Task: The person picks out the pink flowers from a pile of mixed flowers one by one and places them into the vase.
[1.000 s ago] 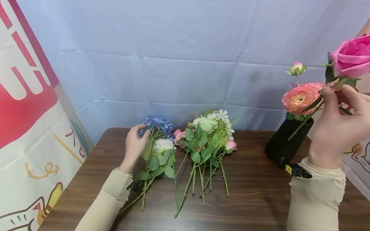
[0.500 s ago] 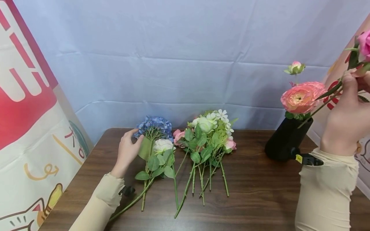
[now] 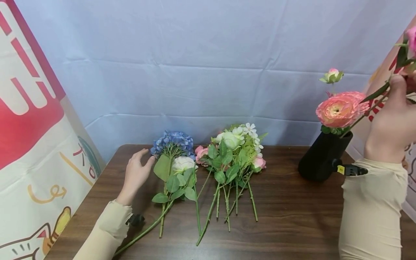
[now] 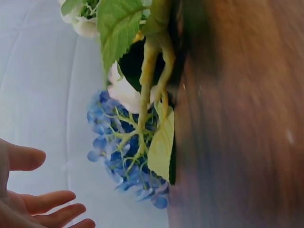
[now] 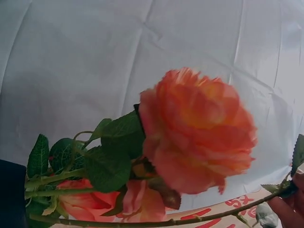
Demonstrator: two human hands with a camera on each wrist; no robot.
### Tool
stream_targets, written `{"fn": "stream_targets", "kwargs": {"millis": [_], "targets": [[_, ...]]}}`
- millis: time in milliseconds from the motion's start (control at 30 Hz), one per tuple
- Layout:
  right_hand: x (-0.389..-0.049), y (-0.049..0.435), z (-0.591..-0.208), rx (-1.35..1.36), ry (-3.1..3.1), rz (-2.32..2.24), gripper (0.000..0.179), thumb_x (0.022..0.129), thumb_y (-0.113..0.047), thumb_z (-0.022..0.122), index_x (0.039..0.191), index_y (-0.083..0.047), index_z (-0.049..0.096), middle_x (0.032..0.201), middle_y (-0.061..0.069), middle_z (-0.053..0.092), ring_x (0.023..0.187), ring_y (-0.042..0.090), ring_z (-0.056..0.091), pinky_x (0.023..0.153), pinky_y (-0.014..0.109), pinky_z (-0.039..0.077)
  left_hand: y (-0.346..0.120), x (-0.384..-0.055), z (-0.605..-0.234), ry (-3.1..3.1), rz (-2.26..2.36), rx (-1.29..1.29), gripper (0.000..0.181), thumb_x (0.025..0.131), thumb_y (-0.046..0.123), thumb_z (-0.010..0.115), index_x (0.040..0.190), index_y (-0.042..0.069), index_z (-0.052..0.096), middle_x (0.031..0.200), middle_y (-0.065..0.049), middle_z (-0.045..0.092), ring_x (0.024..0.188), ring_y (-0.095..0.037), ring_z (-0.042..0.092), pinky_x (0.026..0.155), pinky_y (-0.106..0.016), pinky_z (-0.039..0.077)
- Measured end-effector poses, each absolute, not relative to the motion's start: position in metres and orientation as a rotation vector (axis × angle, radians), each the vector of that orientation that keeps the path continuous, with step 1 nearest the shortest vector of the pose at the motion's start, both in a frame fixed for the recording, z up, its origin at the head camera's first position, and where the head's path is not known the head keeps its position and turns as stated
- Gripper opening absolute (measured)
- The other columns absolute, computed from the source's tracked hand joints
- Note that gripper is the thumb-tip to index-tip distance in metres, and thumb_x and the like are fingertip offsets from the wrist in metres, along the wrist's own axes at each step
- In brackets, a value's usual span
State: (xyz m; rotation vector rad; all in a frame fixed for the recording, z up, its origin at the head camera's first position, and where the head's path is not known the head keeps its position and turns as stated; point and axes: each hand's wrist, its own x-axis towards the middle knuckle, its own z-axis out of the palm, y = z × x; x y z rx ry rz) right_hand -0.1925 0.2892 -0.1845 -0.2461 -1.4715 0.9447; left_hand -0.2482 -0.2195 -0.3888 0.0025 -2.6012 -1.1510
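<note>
My right hand (image 3: 391,124) pinches the stem of a pink rose (image 3: 412,39), whose bloom is partly cut off at the frame's right edge. That stem (image 5: 180,222) slants down into the mouth of a black vase (image 3: 318,160). A coral ranunculus-like flower (image 3: 339,109) and a small bud (image 3: 332,76) stand in the vase. My left hand (image 3: 138,173) has its fingers spread just left of a blue hydrangea (image 3: 175,142) lying on the table. In the left wrist view its fingers (image 4: 52,202) are apart from the blue petals.
Beside the hydrangea lies a white rose (image 3: 183,164) with green leaves. A pile of white and pink flowers (image 3: 232,141) lies mid-table, stems toward the front. A pale cloth (image 3: 208,90) hangs behind the brown table (image 3: 282,216), and a printed cloth (image 3: 32,151) on the left.
My right hand has moved right with the pink rose, and its stem end has gone from outside the vase into its mouth. My left hand has drawn back leftward from the hydrangea.
</note>
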Motion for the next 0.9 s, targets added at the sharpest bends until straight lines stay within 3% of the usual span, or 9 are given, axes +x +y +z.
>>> {"fn": "stream_targets", "kwargs": {"millis": [167,467,700,900], "targets": [[-0.201,0.298,-0.188,-0.218,-1.486,0.919,0.028,0.096,-0.033,0.053,0.118,-0.019,0.06,0.1,-0.024,0.05,0.089,-0.008,0.045,0.08,0.014,0.035,-0.227,-0.245,-0.391,-2.597,-1.114,0.021,0.05,0.096,0.026,0.052,0.137,-0.001,0.046,0.146,-0.021,0.039,0.134,-0.042,0.032,0.109,-0.058,0.024],[-0.214,0.305,-0.191,-0.3,-1.519,0.915,0.025,0.095,-0.038,0.052,0.113,-0.026,0.064,0.101,-0.023,0.055,0.095,-0.008,0.049,0.079,0.013,0.038,-0.24,-0.241,-0.394,-2.57,-1.075,0.026,0.049,0.096,0.027,0.052,0.135,-0.002,0.047,0.144,-0.023,0.041,0.132,-0.044,0.034,0.107,-0.058,0.026],[-0.211,0.292,-0.188,-0.322,-1.495,0.975,0.019,0.096,-0.027,0.055,0.107,-0.024,0.069,0.09,-0.025,0.052,0.085,-0.009,0.045,0.076,0.013,0.034,-0.248,-0.238,-0.393,-2.568,-1.064,0.023,0.05,0.096,0.028,0.051,0.135,-0.002,0.047,0.145,-0.023,0.041,0.132,-0.045,0.034,0.105,-0.061,0.026],[-0.212,0.292,-0.195,-0.35,-1.511,0.964,0.02,0.096,-0.028,0.053,0.109,-0.024,0.068,0.087,-0.027,0.048,0.084,-0.01,0.044,0.073,0.014,0.034,-0.253,-0.234,-0.394,-2.567,-1.068,0.022,0.05,0.096,0.026,0.052,0.135,-0.003,0.046,0.145,-0.024,0.04,0.131,-0.046,0.034,0.105,-0.062,0.026]]}}
